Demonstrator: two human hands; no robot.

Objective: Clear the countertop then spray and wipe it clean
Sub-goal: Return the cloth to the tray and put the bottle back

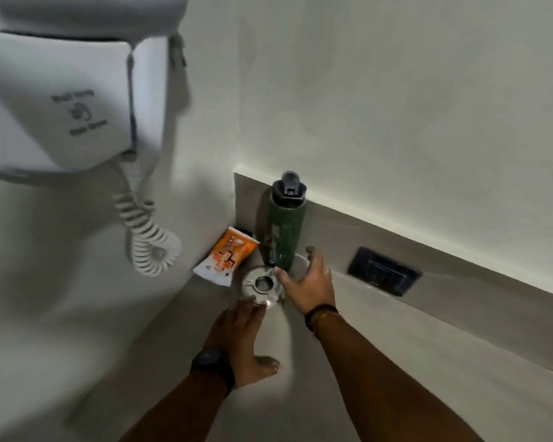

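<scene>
In the corner of the beige countertop (380, 362) stand a tall green spray can (284, 231) with a dark cap, an orange and white tube (225, 256) leaning on the wall, and a round shiny metal ashtray (262, 287). My left hand (241, 333), with a dark watch on the wrist, reaches flat toward the ashtray's near rim with fingers apart. My right hand (307, 282), a bracelet on its wrist, is spread open just right of the ashtray and at the foot of the can. Neither hand holds anything.
A white wall-mounted hair dryer (64, 100) with a coiled cord (147, 237) hangs on the left wall above the corner. A dark socket plate (385, 271) sits in the beige backsplash to the right.
</scene>
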